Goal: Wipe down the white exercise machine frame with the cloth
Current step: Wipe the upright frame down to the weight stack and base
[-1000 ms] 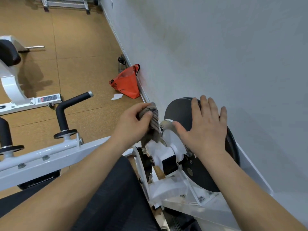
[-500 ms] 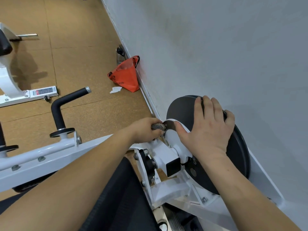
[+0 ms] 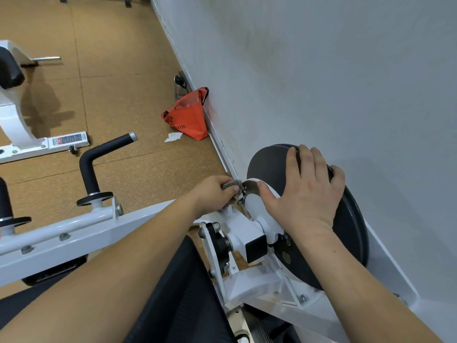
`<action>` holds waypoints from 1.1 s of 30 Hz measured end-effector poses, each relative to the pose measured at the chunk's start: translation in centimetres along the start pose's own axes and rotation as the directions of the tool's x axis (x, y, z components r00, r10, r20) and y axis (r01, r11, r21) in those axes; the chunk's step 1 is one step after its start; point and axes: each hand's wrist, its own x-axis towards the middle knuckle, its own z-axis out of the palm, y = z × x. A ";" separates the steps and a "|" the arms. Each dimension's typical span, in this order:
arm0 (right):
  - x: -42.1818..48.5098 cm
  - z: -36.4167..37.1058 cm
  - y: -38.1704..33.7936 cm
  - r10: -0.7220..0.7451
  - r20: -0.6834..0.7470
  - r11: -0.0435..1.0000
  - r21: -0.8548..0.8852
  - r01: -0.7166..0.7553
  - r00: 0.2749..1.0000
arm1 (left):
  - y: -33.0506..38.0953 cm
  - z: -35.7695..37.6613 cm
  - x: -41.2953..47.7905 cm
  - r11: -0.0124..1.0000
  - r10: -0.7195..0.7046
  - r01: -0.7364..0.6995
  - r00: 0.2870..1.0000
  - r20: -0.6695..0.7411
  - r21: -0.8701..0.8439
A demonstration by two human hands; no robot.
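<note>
Cloth (image 3: 230,186) — mostly hidden (inside left grip (image 3: 214,194))

left hand (image 3: 214,194) clenched, right hand (image 3: 305,194) flat

This is a gym room. A long white metal exercise machine frame (image 3: 74,233) with bolts stands on a brown cork-like floor (image 3: 123,70). It carries a big round black weight plate (image 3: 351,233) and a bent black handle (image 3: 99,154) with a silver end. A second white machine (image 3: 14,127) with a black pad (image 3: 8,68) and a thin silver bar (image 3: 47,58) stands farther off, and a soft orange bag (image 3: 190,117) and a clear water bottle (image 3: 180,85) sit by the plain grey wall (image 3: 321,70).
</note>
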 end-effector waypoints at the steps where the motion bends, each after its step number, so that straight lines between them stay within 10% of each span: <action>1: -0.1 0.0 0.0 0.001 0.000 1.000 0.000 -0.001 1.000 | -0.4 -0.2 -1.3 0.997 0.053 -0.054 0.998 -0.015 -0.064; 5: -0.3 0.2 0.2 -0.003 -0.010 1.000 0.002 0.003 1.000 | -3.0 -1.0 -5.5 0.956 0.167 -0.188 0.980 -0.111 -0.225; 12: -0.2 0.4 0.2 -0.008 0.000 1.000 0.016 0.008 1.000 | -2.4 -0.2 -2.0 0.999 -0.037 0.031 0.986 -0.164 -0.039; 19: -0.3 -0.2 0.4 -0.014 0.056 1.000 -0.015 0.015 0.998 | -2.4 -0.6 -8.8 0.970 0.077 -0.176 0.876 -0.476 -0.169; 27: -7.0 -0.2 -1.4 -0.120 0.041 0.824 0.561 0.077 0.992 | -2.8 7.7 -15.5 0.899 -0.232 -0.033 0.809 -0.539 -0.436; 33: -8.0 1.0 -0.8 -0.146 0.055 0.785 0.614 0.082 0.988 | -1.0 11.4 -18.1 0.865 -0.253 -0.039 0.828 -0.501 -0.500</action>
